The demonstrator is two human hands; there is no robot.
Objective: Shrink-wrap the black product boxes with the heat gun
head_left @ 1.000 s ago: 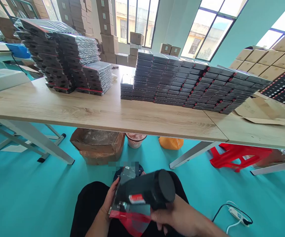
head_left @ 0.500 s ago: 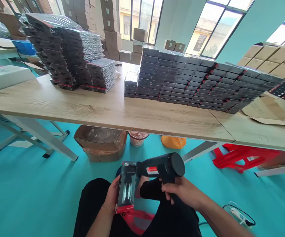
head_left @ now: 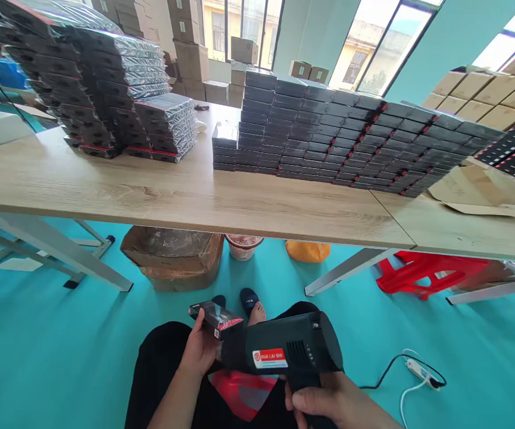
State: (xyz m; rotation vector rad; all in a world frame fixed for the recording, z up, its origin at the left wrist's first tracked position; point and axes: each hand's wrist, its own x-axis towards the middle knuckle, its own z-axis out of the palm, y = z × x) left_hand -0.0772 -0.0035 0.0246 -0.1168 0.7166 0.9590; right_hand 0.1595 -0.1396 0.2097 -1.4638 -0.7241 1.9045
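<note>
My left hand (head_left: 198, 348) is closed on a flat black box (head_left: 212, 316) with red edging and a shiny face, tilted above my lap. A black heat gun (head_left: 279, 345) with a red and white label is gripped by its handle in my right hand (head_left: 320, 402). Its nozzle points left, close to the near end of the box; whether they touch I cannot tell. The fingers of my left hand under the box are partly hidden.
Ahead is a wooden table (head_left: 172, 199) bearing tall stacks of wrapped black boxes (head_left: 91, 89) at left and a wall of black boxes (head_left: 311, 131). Below it stand a carton (head_left: 181, 271), a bucket (head_left: 243, 247) and an orange bag (head_left: 308, 251). A power strip (head_left: 422, 374) lies right.
The box has tipped from nearly upright to lying flatter, its near end now by the nozzle. The heat gun has moved down and closer to me. My view has shifted slightly.
</note>
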